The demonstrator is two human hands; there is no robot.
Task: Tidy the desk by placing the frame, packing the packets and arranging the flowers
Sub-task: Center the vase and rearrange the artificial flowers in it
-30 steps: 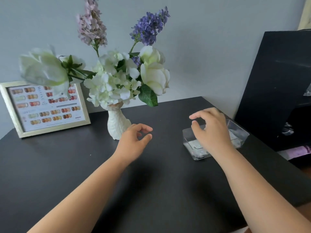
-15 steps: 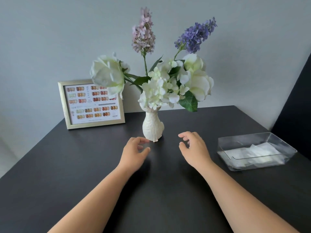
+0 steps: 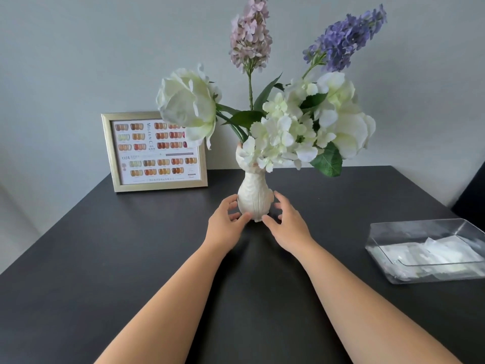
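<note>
A white ribbed vase stands upright in the middle of the black desk. It carries white, pink and purple flowers. My left hand cups the vase's left side and my right hand cups its right side, fingertips touching near its base. A gold frame with a nail colour chart leans upright against the wall at the back left. At the right, a clear plastic box holds white packets.
A grey wall runs right behind the desk. A black object rises at the far right edge, behind the clear box. The desk's left edge runs diagonally at the lower left.
Both hands moved forward and closed in on the vase's base from either side. The view shifted left and nearer, centring the vase.
</note>
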